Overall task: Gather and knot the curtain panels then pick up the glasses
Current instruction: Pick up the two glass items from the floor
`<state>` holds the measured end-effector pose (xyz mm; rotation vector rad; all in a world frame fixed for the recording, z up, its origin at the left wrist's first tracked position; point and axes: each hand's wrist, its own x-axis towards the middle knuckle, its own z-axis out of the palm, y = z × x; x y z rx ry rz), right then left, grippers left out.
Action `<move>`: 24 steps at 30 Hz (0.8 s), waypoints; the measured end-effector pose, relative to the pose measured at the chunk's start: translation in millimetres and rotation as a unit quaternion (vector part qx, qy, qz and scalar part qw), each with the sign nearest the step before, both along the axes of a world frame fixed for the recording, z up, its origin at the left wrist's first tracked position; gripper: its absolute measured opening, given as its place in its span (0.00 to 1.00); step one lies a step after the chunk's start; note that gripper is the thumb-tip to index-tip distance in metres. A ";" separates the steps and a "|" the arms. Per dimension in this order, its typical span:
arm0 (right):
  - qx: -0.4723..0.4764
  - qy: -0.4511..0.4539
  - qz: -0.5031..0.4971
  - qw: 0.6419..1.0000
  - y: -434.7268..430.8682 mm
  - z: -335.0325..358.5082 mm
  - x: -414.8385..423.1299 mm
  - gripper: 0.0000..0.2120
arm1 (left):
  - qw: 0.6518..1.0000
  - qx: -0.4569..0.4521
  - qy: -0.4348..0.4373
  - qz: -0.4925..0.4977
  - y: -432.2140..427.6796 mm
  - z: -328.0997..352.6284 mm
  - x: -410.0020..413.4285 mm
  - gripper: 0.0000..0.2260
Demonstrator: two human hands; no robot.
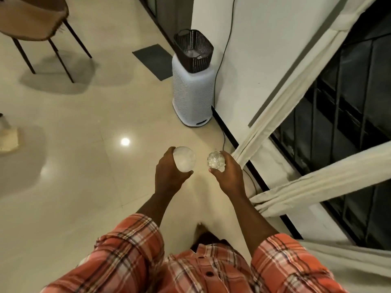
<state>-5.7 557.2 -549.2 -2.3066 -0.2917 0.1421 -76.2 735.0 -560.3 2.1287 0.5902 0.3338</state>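
My left hand [169, 176] grips a clear glass [184, 159] seen from above, its round rim facing the camera. My right hand [227, 176] grips a second, smaller patterned glass [215, 160]. Both are held above the floor in front of me. Off-white curtain panels [296, 96] hang gathered into narrow strips on the right, across a dark window; a lower strip [317, 187] crosses beside my right forearm, and both strips bunch together near the window sill.
A white air purifier [192, 92] with a dark basket [193, 49] on top stands by the wall ahead. A black cable [221, 60] runs down the wall. A brown chair [36, 20] stands at the far left. A grey mat [153, 60] lies on the glossy tile floor.
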 end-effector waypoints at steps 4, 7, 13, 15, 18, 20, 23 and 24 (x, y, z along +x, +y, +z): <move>0.003 0.009 0.011 1.000 27.5 -11.1 39.9 0.26 | 1.000 0.004 -0.006 -0.001 25.0 -10.6 29.5 0.35; 0.005 0.014 0.016 1.000 46.5 -20.7 82.0 0.27 | 1.000 0.011 0.012 0.003 42.6 -13.4 70.6 0.39; -0.023 0.026 0.035 0.999 87.2 -27.4 182.0 0.29 | 0.999 0.011 0.035 0.008 76.7 -8.2 170.5 0.43; -0.035 0.029 0.044 0.998 104.3 -29.8 218.2 0.30 | 0.999 0.002 0.032 0.015 91.5 -7.8 204.3 0.42; -0.032 0.027 0.049 0.998 129.7 -28.5 262.6 0.30 | 0.999 -0.006 0.036 0.021 114.3 -4.6 247.3 0.42; -0.029 0.014 0.056 0.998 149.0 -25.0 293.4 0.30 | 0.999 -0.009 0.029 0.031 135.6 -5.2 277.9 0.42; -0.029 0.006 0.050 0.998 176.0 -23.6 333.8 0.25 | 0.999 -0.006 0.017 0.027 168.5 -7.7 318.7 0.42; -0.033 0.009 0.049 0.998 188.2 -23.6 348.7 0.23 | 1.000 -0.005 0.011 0.028 182.4 -7.1 333.6 0.42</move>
